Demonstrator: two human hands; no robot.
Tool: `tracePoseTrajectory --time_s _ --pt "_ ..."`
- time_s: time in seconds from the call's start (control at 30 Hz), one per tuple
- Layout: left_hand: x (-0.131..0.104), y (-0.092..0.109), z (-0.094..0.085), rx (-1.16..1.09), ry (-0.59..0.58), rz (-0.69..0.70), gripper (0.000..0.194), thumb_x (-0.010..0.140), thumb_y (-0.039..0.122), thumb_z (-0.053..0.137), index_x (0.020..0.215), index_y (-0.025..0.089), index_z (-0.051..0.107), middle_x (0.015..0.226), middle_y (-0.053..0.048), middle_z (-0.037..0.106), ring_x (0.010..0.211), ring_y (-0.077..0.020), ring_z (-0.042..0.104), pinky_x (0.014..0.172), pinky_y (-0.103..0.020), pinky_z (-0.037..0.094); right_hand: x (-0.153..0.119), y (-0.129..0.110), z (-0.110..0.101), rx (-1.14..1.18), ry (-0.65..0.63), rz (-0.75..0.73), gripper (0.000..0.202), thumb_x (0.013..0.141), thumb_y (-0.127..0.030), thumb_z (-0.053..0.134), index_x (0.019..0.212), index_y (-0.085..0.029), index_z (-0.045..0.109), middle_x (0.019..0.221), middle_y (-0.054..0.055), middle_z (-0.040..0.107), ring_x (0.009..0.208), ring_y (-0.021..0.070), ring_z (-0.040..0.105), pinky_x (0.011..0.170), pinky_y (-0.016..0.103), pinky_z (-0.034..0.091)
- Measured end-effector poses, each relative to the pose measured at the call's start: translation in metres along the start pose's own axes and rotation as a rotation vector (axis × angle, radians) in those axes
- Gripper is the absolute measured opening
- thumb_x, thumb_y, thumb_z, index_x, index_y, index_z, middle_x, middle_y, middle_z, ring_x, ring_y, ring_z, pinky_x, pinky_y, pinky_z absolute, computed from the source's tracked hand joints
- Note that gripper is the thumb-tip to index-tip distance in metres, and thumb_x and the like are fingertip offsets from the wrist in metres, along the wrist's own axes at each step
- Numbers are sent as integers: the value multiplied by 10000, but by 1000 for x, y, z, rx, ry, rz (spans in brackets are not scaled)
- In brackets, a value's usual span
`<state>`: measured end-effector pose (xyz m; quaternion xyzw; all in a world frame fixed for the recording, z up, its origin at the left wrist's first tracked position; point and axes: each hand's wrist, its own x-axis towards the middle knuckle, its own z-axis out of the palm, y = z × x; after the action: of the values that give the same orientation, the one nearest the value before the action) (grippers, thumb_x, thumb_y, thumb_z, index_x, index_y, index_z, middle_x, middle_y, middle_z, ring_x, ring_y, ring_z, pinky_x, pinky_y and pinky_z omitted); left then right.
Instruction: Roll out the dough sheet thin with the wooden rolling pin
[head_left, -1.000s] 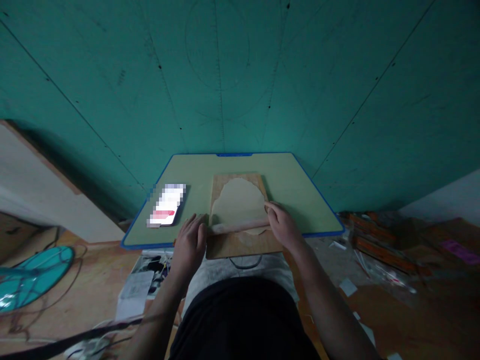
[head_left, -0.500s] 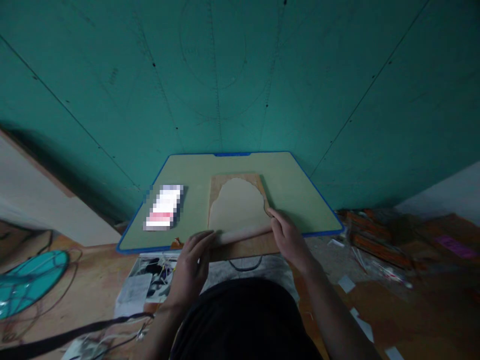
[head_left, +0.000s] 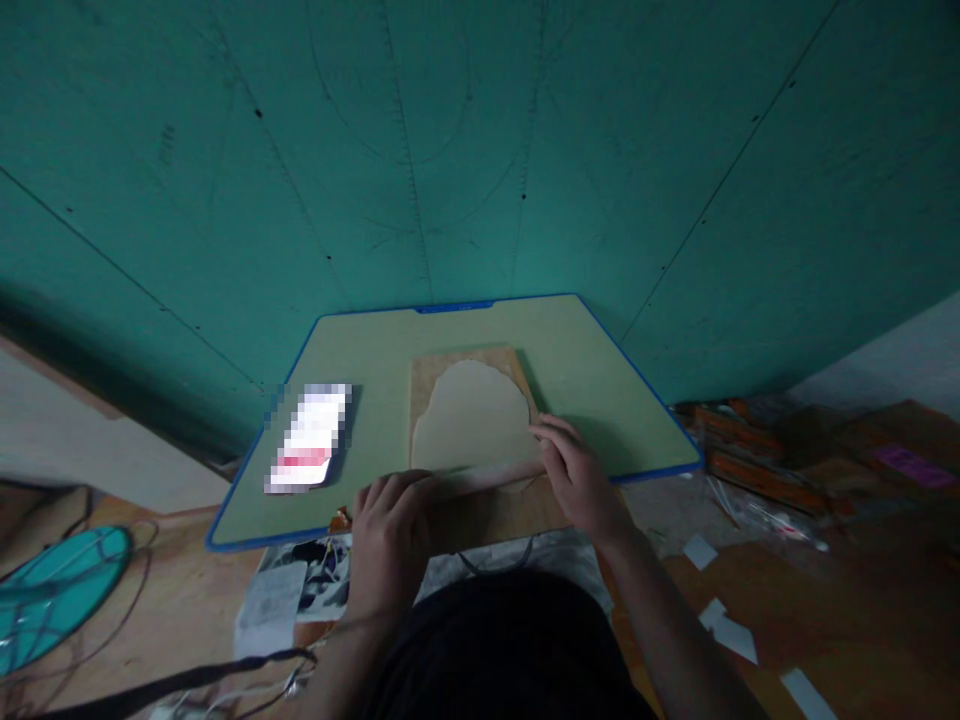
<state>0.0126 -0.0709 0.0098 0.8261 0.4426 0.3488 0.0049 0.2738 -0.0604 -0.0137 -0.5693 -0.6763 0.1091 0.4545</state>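
Note:
A pale, flat sheet of dough (head_left: 472,415) with a rounded far edge lies on a wooden board (head_left: 495,515). Along its near side runs a thick pale roll (head_left: 484,480), slanting slightly up to the right; whether a rolling pin is inside it I cannot tell. My left hand (head_left: 390,525) is curled over the roll's left end, palm down, hiding that end. At the other end my right hand (head_left: 577,475) closes round the roll, its index finger reaching forward along the sheet's right edge.
The board rests on a pale green folding table (head_left: 600,370) with a blue rim, against a green wall (head_left: 465,150). A lit phone (head_left: 309,435) lies at left. Behind my left hand is a small brown scrap (head_left: 340,519). Cables and a turquoise round object (head_left: 67,590) are on the floor.
The view has shifted and tilted slightly. My left hand has turned more palm down over the roll's left end. The right hand stays at the other end, and the roll looks much the same.

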Motion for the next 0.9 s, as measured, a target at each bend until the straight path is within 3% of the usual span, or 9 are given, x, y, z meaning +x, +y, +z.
tracePoseTrajectory --time_s 0.17,0.27,0.47,0.67,0.9 --pt "-16 23 -5 87 -44 33 331 968 102 484 1246 195 638 1192 -92 712 1056 -255 639 924 -415 413 -30 -15 -17 -33 0 -27 283 1029 -282 472 1156 -248 724 1240 100 696 1289 251 585 1076 451 506" --pt "-13 30 -6 150 -84 33 349 991 147 486 1323 166 591 1246 -121 699 1124 -281 628 967 -450 401 -32 -22 -23 -50 -55 -65 297 1029 -242 477 1219 -251 705 1265 91 696 1331 243 553 1083 449 505" --pt "13 9 3 281 -148 114 405 998 276 538 1388 167 559 1457 -196 564 1318 -368 539 997 -516 412 -11 -17 -20 -8 -85 -48 291 1030 -242 462 1196 -251 701 1248 92 697 1275 237 598 1070 466 518" --pt "12 1 0 163 -176 100 438 978 291 589 1406 210 546 1405 -151 618 1266 -346 577 959 -518 468 -17 -6 -28 46 -61 -28 226 995 -268 568 1183 -269 692 1239 91 679 1172 229 650 988 425 569" --pt "11 -7 -2 -19 -48 -48 253 970 207 582 1214 212 649 1342 -134 612 1237 -315 569 959 -499 526 -24 -9 -36 46 -155 24 294 953 -221 621 1232 -299 670 1346 81 617 1235 242 616 1011 426 556"
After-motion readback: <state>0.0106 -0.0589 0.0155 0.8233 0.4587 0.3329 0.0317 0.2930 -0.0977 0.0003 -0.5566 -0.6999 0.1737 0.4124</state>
